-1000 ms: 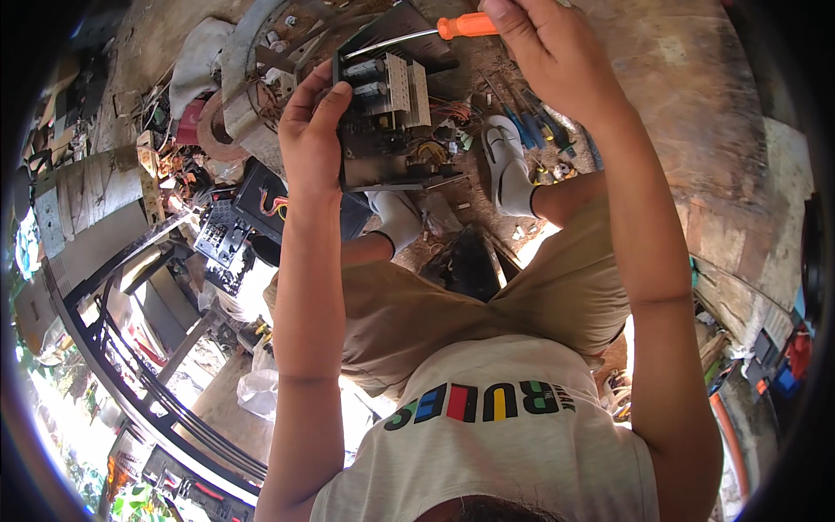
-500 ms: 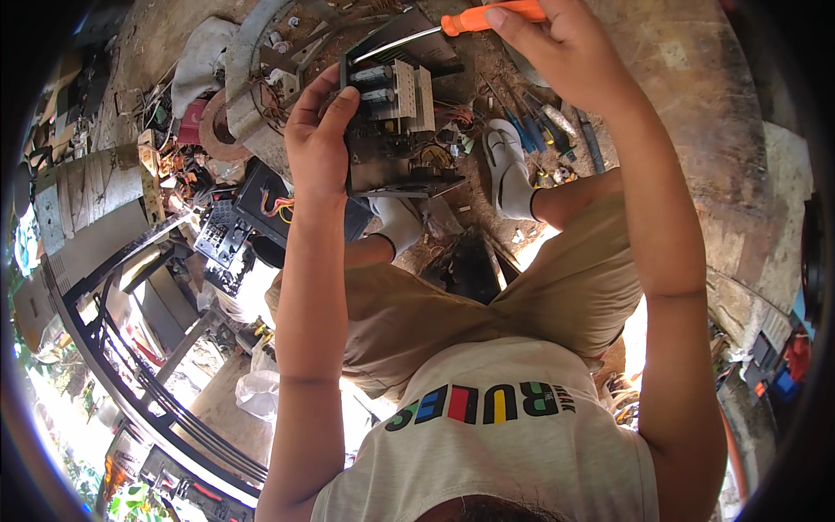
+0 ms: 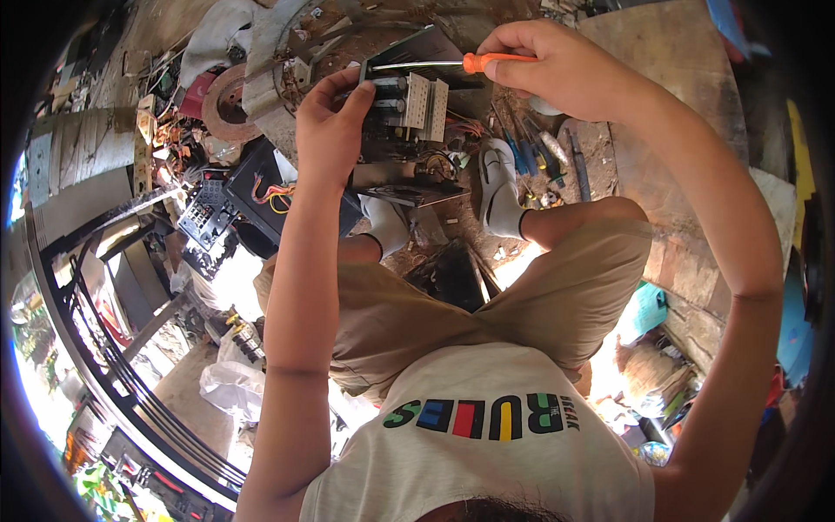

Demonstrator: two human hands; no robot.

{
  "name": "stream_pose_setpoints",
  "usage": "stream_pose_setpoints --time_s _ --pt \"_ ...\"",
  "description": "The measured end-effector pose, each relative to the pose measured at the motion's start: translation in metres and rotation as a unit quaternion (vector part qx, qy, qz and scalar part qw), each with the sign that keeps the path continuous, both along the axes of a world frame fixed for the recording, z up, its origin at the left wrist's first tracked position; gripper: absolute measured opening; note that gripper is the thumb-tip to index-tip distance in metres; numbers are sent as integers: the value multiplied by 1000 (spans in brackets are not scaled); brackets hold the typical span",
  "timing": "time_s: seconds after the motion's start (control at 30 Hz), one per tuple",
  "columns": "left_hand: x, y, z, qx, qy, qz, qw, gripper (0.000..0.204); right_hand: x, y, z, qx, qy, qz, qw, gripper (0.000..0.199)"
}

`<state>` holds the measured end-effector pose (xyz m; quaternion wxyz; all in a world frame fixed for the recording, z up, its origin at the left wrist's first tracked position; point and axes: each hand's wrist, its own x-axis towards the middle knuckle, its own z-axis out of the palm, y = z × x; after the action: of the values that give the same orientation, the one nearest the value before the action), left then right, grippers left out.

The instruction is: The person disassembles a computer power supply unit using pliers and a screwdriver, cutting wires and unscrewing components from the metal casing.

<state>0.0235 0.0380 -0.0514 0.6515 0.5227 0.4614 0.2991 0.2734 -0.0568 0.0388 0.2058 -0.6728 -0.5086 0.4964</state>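
- The left hand (image 3: 329, 122) holds a circuit board assembly (image 3: 409, 117) up in front of the person, above the bent knees; its grip is clamped on the board's left edge, thumb on the near face and fingers wrapped behind.
- The right hand (image 3: 557, 70) has its grip closed around the orange handle of a screwdriver (image 3: 444, 63).
- The screwdriver's long axis runs almost level across the picture: handle to the right in the fist, thin metal shaft pointing left, tilted very slightly downward toward the tip.
- The tip lies at the upper left corner of the board, just above the left hand's fingertips; whether it sits in a screw head I cannot tell.
- From the right grip, the board lies to the left and a little lower; the left hand is the nearer one, touching it.
- The board faces the person, with a pale finned heat sink (image 3: 424, 103) upright at its middle and dark cylindrical capacitors just left of it.
- Below, on the ground, are a dark casing with coloured wires (image 3: 278, 191), loose hand tools (image 3: 535, 157) by the white-socked foot (image 3: 500, 187), and scattered scrap parts.
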Motion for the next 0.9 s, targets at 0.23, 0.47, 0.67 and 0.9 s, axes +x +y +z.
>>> stream_pose_setpoints --time_s 0.23,0.47,0.67,0.9 --pt "-7 11 -20 39 61 33 997 33 -29 10 23 108 -171 85 976 27" --pt "-11 9 -30 -70 -20 64 995 29 -48 35 45 -109 -40 -8 993 37" --pt "-17 4 -30 -130 -83 81 985 27 -50 62 34 -149 -96 110 978 30" --pt "-26 5 -45 -158 -110 88 977 27 -67 53 33 315 -312 327 834 40"
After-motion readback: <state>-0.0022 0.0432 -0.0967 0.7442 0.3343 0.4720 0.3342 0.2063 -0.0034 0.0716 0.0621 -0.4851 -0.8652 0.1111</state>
